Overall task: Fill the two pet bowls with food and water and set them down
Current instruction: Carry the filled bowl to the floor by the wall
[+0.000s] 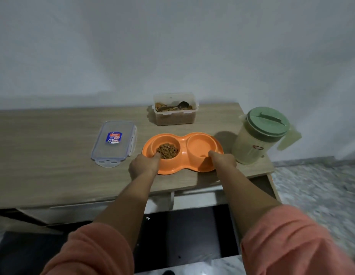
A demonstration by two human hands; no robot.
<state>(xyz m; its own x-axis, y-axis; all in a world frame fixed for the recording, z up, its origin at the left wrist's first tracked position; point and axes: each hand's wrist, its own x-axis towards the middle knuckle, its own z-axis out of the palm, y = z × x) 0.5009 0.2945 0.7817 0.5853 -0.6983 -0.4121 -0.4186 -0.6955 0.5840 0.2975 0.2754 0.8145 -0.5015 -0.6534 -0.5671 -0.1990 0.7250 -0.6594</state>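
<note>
Fingers: left hand [144, 165] grips the near left rim of the orange double pet bowl [182, 153], thumb [157, 155] hooked over the edge beside the kibble [167, 151]; right hand [224, 160] grips the near right rim, thumb laid inside the right well. Remaining fingers curl under the rim, out of sight. Double pet bowl: rests on the wooden worktop [53, 155], left well holding kibble, right well's contents unclear. Clear lid [114, 143]: flat, left of the bowl. Food container [175, 109]: open, behind the bowl, kibble and dark spoon [178, 105] inside. Pitcher [260, 135]: green lid, just right of the bowl, near the worktop's corner.
</note>
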